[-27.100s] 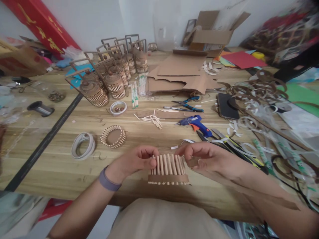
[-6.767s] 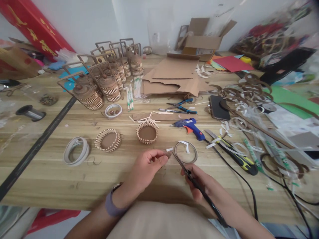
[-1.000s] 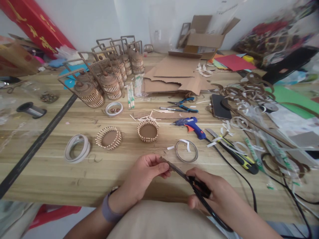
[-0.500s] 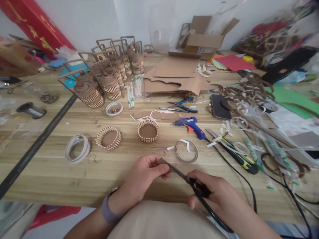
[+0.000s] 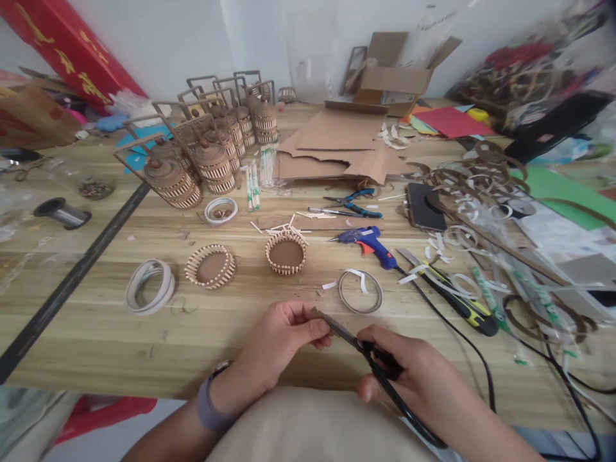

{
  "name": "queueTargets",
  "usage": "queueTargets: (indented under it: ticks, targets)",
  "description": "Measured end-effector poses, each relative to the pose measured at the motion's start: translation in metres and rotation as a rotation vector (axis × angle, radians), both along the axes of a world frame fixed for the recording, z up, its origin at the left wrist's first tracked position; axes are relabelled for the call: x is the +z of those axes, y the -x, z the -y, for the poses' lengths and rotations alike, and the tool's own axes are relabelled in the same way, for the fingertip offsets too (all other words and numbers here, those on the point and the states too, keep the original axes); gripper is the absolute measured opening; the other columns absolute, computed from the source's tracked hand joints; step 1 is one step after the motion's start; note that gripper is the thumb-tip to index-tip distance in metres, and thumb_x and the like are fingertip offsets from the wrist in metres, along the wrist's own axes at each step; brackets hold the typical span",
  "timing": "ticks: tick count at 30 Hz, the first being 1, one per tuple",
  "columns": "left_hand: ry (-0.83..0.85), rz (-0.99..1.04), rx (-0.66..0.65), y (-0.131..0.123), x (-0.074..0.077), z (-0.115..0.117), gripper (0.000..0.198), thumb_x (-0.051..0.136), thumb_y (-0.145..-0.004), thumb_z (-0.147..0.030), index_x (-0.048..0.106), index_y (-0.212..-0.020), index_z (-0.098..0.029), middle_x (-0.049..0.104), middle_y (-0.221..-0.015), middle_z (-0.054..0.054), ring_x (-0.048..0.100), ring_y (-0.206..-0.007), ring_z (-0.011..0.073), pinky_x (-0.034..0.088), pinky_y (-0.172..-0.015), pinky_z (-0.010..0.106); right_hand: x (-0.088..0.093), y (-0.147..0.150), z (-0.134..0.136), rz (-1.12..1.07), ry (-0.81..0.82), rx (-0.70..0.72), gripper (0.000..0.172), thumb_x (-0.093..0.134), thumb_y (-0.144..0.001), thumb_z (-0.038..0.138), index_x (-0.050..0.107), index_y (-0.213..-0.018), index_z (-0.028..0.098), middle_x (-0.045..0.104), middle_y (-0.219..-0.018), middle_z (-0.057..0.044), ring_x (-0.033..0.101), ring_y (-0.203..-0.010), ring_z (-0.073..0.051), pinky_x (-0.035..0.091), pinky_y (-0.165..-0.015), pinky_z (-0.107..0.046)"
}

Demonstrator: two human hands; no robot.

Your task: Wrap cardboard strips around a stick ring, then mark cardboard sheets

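Observation:
My left hand (image 5: 289, 333) pinches a small piece of brown cardboard (image 5: 315, 313) between thumb and fingers; most of the piece is hidden. My right hand (image 5: 409, 366) grips black-handled scissors (image 5: 346, 335), with the blades pointing up and left against the piece at my left fingertips. Beyond my hands stand two round, shallow baskets of short wooden sticks with brown bases, one at the left (image 5: 210, 267) and one in the middle (image 5: 285, 253). Between my right hand and the glue gun lies a thin ring of strip (image 5: 360, 291).
A blue glue gun (image 5: 366, 240), a yellow-black utility knife (image 5: 457, 301), pliers (image 5: 353, 202) and a phone (image 5: 426, 206) lie to the right. Lidded baskets with handles (image 5: 212, 160) stand at the back left, near cut cardboard (image 5: 332, 131). A white strip roll (image 5: 149, 287) sits at left.
The scissors and my right hand have shifted slightly left, bringing the blades farther over the piece at my left fingertips. My left hand stays almost in place.

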State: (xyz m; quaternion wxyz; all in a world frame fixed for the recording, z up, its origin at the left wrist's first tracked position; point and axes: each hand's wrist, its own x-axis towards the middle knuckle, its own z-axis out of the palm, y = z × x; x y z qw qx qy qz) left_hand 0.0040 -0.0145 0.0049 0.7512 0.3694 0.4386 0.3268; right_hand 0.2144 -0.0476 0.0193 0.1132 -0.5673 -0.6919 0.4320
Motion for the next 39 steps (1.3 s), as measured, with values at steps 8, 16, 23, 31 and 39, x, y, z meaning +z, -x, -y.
queueTargets:
  ticks: [8, 16, 23, 31, 39]
  targets:
    - [-0.005, 0.033, 0.024, 0.0011, -0.0022, 0.0028, 0.031, 0.082, -0.070, -0.043, 0.070, -0.076, -0.015, 0.069, -0.069, 0.002, 0.061, -0.063, 0.0129, 0.049, -0.066, 0.026, -0.0018, 0.0017, 0.0015, -0.045, 0.013, -0.051, 0.013, 0.069, -0.071, 0.030, 0.058, -0.076, 0.024, 0.047, -0.055, 0.008, 0.043, -0.053, -0.012, 0.031, -0.050, -0.023]
    - [0.021, 0.036, 0.104, -0.0005, 0.0002, 0.0046, 0.037, 0.084, -0.067, -0.046, 0.066, -0.074, -0.015, 0.069, -0.066, 0.002, 0.062, -0.063, 0.0133, 0.050, -0.064, 0.026, -0.0011, 0.0015, 0.0024, -0.020, 0.001, -0.063, 0.019, 0.070, -0.071, 0.037, 0.060, -0.081, 0.025, 0.049, -0.057, 0.007, 0.046, -0.054, -0.013, 0.034, -0.050, -0.023]
    - [0.051, 0.077, 0.101, -0.0022, -0.0023, 0.0051, 0.033, 0.085, -0.066, -0.041, 0.066, -0.073, -0.015, 0.069, -0.066, 0.001, 0.062, -0.063, 0.0128, 0.049, -0.065, 0.026, 0.0017, 0.0027, 0.0006, 0.008, 0.008, -0.036, 0.021, 0.071, -0.072, 0.039, 0.059, -0.084, 0.025, 0.053, -0.060, 0.006, 0.048, -0.055, -0.014, 0.035, -0.052, -0.024]
    - [0.073, 0.106, 0.118, -0.0020, -0.0024, 0.0049, 0.031, 0.087, -0.064, -0.039, 0.067, -0.070, -0.015, 0.070, -0.064, 0.000, 0.061, -0.061, 0.0110, 0.047, -0.063, 0.023, -0.0007, 0.0006, 0.0007, 0.041, 0.005, -0.019, 0.024, 0.073, -0.073, 0.041, 0.061, -0.086, 0.024, 0.055, -0.061, 0.006, 0.050, -0.056, -0.014, 0.035, -0.053, -0.024]
    - [0.052, 0.086, 0.094, -0.0011, -0.0044, 0.0058, 0.029, 0.085, -0.068, -0.039, 0.068, -0.070, -0.015, 0.070, -0.064, 0.000, 0.061, -0.061, 0.0109, 0.047, -0.064, 0.023, 0.0002, 0.0029, 0.0010, -0.037, 0.014, -0.012, 0.014, 0.070, -0.074, 0.030, 0.059, -0.079, 0.024, 0.046, -0.058, 0.008, 0.042, -0.054, -0.012, 0.030, -0.050, -0.022]
